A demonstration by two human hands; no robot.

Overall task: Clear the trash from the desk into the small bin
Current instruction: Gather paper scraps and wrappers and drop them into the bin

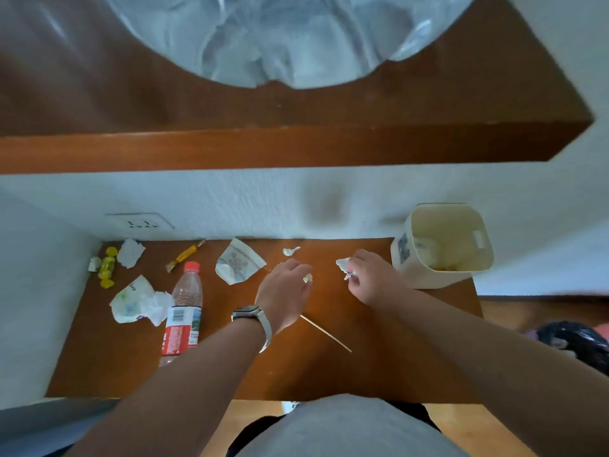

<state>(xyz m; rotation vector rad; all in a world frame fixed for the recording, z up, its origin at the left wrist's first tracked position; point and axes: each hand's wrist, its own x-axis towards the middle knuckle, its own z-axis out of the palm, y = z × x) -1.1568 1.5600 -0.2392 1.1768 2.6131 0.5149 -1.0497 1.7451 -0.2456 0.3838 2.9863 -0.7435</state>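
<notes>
At the far left of the desk (115, 357) a yellow candy wrapper (107, 267) and a crumpled tissue (130, 253) lie by the wall; nearer are a printed wrapper with tissue (136, 303), a plastic bottle (183, 311) lying on its side, an orange candy (184, 255), and a torn paper packet (238, 265). A small white scrap (290, 251) lies beyond the left hand (285, 291), and a thin stick (325, 333) lies just behind it.

The left hand is held palm-down over mid-desk, its fingers (304, 273) pinched on a tiny pale scrap (308, 278). The right hand (369, 278) is turned inward, its fingers closed on a white tissue piece (343, 266). The small bin (443, 249) stands just right of it, tipped toward the person, some trash already inside.

Both pinches are best kept firm and carried over the rim before being loosened; most litter at the left is judged still to be gathered.
</notes>
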